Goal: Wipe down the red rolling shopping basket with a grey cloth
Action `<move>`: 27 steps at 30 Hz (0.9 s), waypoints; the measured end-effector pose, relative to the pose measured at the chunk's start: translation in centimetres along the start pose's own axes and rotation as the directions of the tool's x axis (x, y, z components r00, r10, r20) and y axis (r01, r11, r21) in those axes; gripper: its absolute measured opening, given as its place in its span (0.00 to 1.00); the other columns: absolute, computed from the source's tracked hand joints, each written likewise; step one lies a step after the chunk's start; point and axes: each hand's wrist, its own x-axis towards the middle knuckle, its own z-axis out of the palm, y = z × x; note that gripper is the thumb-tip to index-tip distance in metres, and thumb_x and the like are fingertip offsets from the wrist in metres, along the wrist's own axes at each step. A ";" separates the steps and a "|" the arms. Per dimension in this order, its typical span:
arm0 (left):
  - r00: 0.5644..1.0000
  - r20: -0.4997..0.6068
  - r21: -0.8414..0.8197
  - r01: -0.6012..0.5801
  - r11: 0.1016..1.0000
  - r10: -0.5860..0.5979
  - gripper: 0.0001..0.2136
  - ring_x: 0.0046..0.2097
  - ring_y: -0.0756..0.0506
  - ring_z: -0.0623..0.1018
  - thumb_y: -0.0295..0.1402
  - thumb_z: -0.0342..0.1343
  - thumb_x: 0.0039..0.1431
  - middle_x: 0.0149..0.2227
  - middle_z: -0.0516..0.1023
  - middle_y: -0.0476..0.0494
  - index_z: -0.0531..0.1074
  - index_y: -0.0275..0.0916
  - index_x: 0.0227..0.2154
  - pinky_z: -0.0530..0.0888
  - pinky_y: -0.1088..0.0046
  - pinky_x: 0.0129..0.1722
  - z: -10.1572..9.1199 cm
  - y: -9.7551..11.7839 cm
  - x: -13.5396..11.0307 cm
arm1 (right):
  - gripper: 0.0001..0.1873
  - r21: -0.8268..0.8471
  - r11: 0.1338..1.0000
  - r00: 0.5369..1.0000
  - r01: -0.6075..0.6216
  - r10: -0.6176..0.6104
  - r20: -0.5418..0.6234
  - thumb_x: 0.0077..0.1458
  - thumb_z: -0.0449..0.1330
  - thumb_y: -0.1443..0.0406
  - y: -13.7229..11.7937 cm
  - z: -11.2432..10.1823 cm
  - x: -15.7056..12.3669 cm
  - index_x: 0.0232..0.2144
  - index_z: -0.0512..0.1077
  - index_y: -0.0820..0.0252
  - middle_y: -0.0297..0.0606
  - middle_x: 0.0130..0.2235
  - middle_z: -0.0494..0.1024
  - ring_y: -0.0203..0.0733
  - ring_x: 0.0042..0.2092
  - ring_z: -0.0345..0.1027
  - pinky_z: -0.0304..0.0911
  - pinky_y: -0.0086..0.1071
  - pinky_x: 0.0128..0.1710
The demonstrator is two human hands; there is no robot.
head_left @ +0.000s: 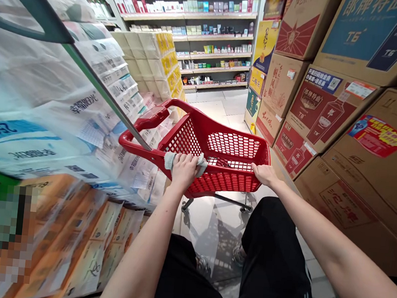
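A red plastic shopping basket on wheels [234,145] stands on the tiled floor in front of my knees, its inside bare. My left hand [183,168] presses a pale grey cloth [169,160] onto the basket's near rim, fingers curled over it. My right hand [264,173] grips the near right corner of the rim. The basket's red handle [141,124] sticks out to the left. I am crouched, black trousers below.
Stacked packs of tissue paper [46,120] crowd the left side. Brown cartons [361,136] are piled high on the right. Shelves of small goods [212,42] line the far end of the narrow tiled aisle [223,107].
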 end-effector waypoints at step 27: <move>0.999 0.018 -0.243 -0.024 0.970 0.029 0.13 0.43 0.41 0.68 0.43 0.53 0.54 0.37 0.73 0.40 0.69 0.40 0.35 0.58 0.60 0.48 3.7 14.4 1.7 | 0.29 -0.070 0.997 0.999 0.027 -0.030 -0.039 0.65 0.34 0.60 -2.2 0.8 -0.5 0.36 0.74 0.61 0.44 0.40 0.78 0.42 0.43 0.71 0.56 0.30 0.37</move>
